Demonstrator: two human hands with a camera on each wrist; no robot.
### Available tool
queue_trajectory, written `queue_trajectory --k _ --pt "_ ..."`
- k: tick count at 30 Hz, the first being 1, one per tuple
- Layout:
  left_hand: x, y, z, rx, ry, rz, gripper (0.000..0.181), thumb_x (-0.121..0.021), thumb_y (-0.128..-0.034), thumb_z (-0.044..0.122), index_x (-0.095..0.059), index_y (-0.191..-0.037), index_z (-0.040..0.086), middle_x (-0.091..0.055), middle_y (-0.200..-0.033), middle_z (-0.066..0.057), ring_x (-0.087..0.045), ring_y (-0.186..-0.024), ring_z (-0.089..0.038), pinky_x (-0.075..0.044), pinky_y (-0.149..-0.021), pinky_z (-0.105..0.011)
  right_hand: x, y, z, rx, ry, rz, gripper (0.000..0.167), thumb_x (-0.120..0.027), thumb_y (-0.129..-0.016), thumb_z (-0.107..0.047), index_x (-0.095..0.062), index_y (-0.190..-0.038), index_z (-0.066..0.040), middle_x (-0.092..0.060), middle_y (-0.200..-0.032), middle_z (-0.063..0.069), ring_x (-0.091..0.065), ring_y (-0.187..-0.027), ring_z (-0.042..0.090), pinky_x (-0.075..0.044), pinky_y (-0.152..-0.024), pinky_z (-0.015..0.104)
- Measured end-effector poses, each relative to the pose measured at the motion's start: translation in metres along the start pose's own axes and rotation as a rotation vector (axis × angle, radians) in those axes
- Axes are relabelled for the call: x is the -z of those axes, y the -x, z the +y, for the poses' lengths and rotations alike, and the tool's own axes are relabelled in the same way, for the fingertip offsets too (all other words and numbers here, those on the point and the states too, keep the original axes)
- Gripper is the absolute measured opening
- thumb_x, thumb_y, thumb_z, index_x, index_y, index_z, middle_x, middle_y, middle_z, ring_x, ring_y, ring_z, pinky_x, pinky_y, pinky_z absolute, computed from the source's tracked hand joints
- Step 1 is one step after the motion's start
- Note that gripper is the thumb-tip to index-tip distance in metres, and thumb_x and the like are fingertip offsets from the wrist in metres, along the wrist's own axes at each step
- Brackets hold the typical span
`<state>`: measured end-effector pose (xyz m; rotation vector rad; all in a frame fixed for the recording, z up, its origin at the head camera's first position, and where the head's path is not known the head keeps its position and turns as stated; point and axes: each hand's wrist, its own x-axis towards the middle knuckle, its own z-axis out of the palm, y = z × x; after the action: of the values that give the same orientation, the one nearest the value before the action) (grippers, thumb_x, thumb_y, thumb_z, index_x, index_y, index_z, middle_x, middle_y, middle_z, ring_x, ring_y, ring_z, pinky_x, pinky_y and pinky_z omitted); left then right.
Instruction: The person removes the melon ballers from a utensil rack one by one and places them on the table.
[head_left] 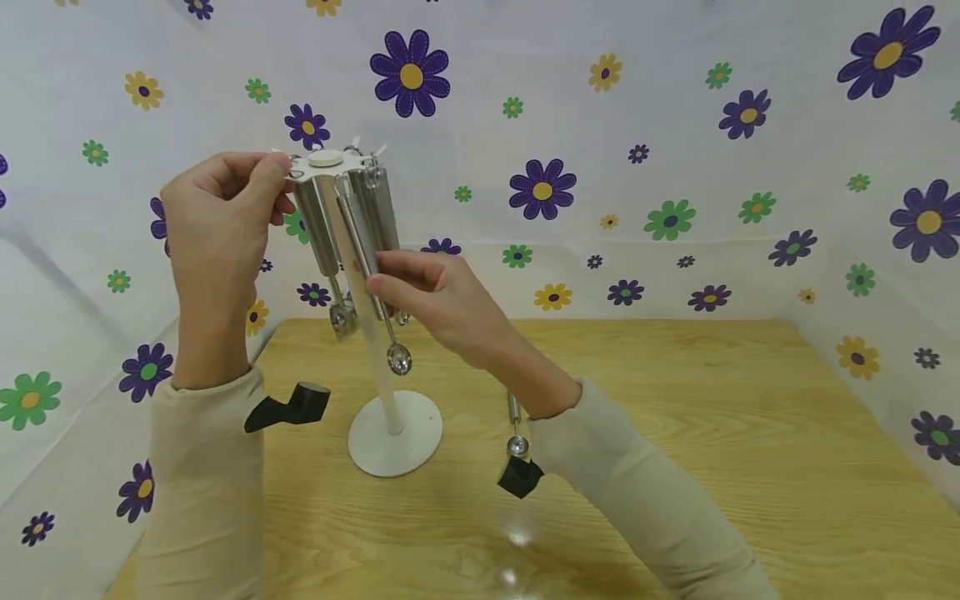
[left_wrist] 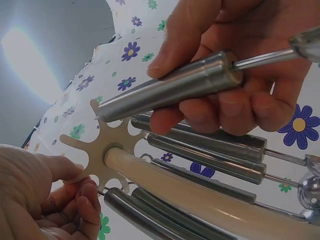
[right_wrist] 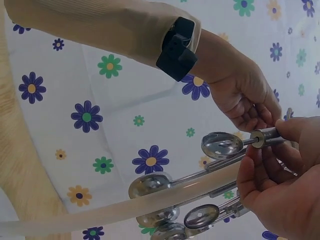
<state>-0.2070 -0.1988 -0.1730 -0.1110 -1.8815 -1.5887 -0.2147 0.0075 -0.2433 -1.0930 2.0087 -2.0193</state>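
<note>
A white rotating rack (head_left: 326, 159) with hook arms stands on a pole above a round white base (head_left: 416, 454). My left hand (head_left: 217, 212) pinches one arm of the rack's top between thumb and fingers. In my right hand (head_left: 453, 304) is a steel melon baller (left_wrist: 165, 92), gripped by its thick handle with the small bowl (head_left: 399, 358) downward. Its upper end is beside the rack's rim; I cannot tell whether its loop is on a hook. Several similar steel utensils (head_left: 318, 225) hang around the pole, their bowls partly hidden behind one another.
Another small steel baller (head_left: 517, 446) lies on the wooden table (head_left: 675, 400), partly hidden by my right forearm. Flower-patterned cloth (head_left: 480, 133) rises behind and at both sides. Black wrist cameras (head_left: 300, 404) jut from both sleeves.
</note>
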Motion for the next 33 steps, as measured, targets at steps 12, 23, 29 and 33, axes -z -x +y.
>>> queue_trajectory --k 12,23,29,33 --pt "0.002 -0.002 -0.007 -0.025 0.12 -0.042 0.018 -0.075 -0.0971 0.021 -0.077 -0.106 0.006 -0.07 -0.092 -0.005 -0.062 -0.077 -0.016 -0.054 -0.077 -0.017 0.0 0.003 -0.005 0.015 -0.013 -0.028 0.036 -0.058 -0.105 -0.004 -0.058 -0.14 0.007 -0.066 -0.129 0.021 -0.069 -0.104 0.023 -0.057 -0.095 0.038" --pt "0.005 -0.007 -0.012 -0.008 0.205 -0.091 0.015 -0.074 -0.0966 0.018 -0.075 -0.105 0.005 -0.069 -0.091 -0.007 -0.061 -0.076 -0.016 -0.055 -0.075 -0.016 0.014 0.018 -0.009 0.047 0.05 0.046 0.03 -0.062 -0.104 -0.008 -0.066 -0.131 0.004 -0.073 -0.113 0.013 -0.067 -0.092 0.024 -0.057 -0.088 0.037" --pt "0.007 -0.007 -0.012 0.024 0.222 -0.105 0.021 -0.076 -0.0949 0.021 -0.075 -0.108 0.004 -0.068 -0.093 -0.008 -0.061 -0.079 -0.017 -0.055 -0.077 -0.016 0.028 0.032 0.001 -0.004 0.072 0.085 0.027 -0.064 -0.102 -0.008 -0.068 -0.126 0.003 -0.071 -0.111 0.02 -0.066 -0.088 0.021 -0.057 -0.085 0.033" --pt "0.008 -0.007 -0.01 0.044 0.225 -0.101 0.022 -0.077 -0.0942 0.022 -0.075 -0.108 0.004 -0.068 -0.093 -0.008 -0.061 -0.079 -0.017 -0.055 -0.076 -0.015 0.038 0.043 0.01 -0.02 0.058 0.107 0.024 -0.065 -0.101 -0.006 -0.069 -0.123 0.004 -0.07 -0.104 0.019 -0.066 -0.086 0.021 -0.058 -0.084 0.033"
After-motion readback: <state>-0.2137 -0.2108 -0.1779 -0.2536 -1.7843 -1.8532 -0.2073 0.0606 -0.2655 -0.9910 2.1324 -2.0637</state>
